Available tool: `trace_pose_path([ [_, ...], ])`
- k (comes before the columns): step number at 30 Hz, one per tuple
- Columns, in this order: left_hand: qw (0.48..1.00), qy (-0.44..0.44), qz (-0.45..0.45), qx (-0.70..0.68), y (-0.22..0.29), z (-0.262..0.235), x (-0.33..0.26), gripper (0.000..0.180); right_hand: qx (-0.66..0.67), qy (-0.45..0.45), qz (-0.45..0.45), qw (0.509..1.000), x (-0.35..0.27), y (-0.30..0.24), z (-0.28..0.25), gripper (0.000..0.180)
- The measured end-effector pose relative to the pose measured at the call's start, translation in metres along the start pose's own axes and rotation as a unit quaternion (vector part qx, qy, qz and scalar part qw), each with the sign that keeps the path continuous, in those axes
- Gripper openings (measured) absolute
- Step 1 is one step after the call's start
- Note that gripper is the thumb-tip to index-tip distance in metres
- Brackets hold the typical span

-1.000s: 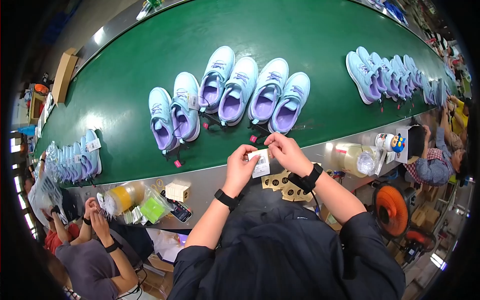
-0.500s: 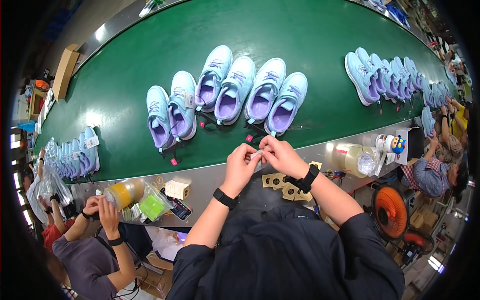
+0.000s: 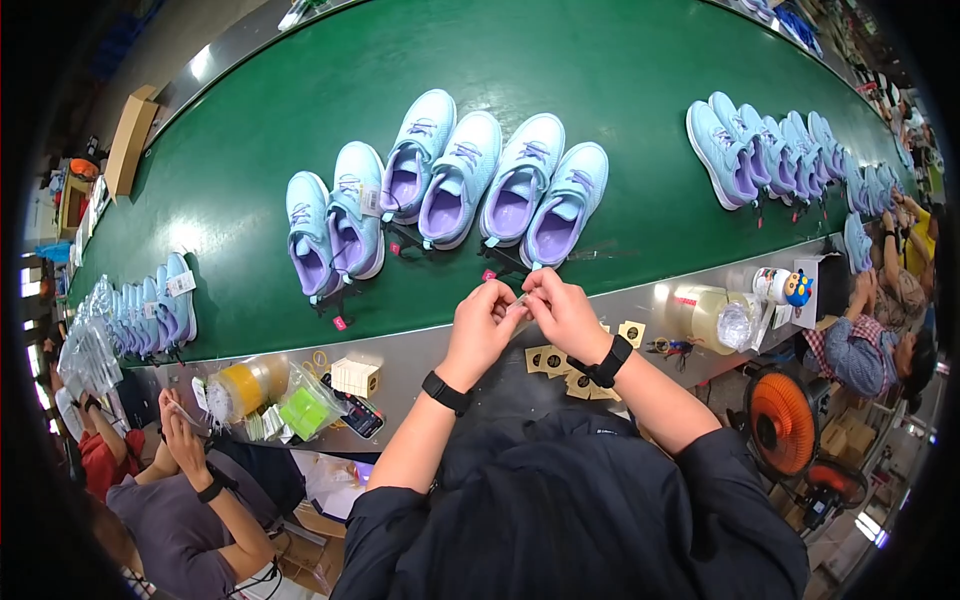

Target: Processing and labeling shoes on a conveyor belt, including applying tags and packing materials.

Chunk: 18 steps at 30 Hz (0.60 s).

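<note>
My left hand [image 3: 482, 325] and my right hand [image 3: 563, 312] meet fingertip to fingertip over the near metal edge of the bench. Both are closed in a pinch around a small whitish piece [image 3: 521, 299], too small and covered to name. Just beyond them, three pairs of light blue shoes [image 3: 465, 165] with purple linings stand on the green belt [image 3: 620, 80], toes pointing away. A white tag [image 3: 370, 201] hangs on one shoe, and small pink tags [image 3: 488, 275] lie by the heels. Square tan cards with dark round prints [image 3: 553, 361] lie below my right wrist.
Left along the metal edge are yellow tape rolls [image 3: 245, 388], a green packet [image 3: 308, 412], a card stack [image 3: 355, 377] and a phone [image 3: 362, 420]. Right are a large clear tape roll [image 3: 712, 318] and an orange fan [image 3: 780, 425]. Co-workers sit on both sides; more shoes [image 3: 765, 150] stand farther along.
The shoes on the belt have shifted slightly left. My hands stay nearly in place, still pinched together. The left co-worker's hands have moved left and down, away from the tape rolls.
</note>
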<state>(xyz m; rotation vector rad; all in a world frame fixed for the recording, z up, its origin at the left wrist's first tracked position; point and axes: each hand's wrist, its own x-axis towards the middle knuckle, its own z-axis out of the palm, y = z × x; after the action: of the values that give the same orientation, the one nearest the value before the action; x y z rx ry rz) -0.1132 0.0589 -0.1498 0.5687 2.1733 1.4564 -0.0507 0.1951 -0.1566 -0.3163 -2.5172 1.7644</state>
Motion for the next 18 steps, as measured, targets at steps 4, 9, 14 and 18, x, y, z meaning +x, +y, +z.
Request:
trace_pose_path([
  [4, 1.0, -0.006, -0.004, -0.004, 0.002, 0.004, 0.001, 0.017, -0.046, 0.011, -0.03, 0.998, -0.002, -0.003, -0.005, 0.013],
  [9, 1.0, -0.017, 0.0, 0.002, 0.012, 0.01, 0.004, 0.017, -0.052, 0.046, -0.046, 0.997, -0.006, 0.0, -0.01, 0.014],
  [14, 0.978, -0.073, -0.048, -0.189, -0.002, 0.009, 0.005, 0.016, -0.065, 0.041, -0.046, 0.996, -0.004, -0.005, -0.016, 0.015],
  [18, 0.914, -0.059, -0.157, -0.37, -0.003, 0.015, 0.01, 0.018, -0.046, 0.066, -0.043, 0.996, 0.0, -0.006, -0.018, 0.018],
])
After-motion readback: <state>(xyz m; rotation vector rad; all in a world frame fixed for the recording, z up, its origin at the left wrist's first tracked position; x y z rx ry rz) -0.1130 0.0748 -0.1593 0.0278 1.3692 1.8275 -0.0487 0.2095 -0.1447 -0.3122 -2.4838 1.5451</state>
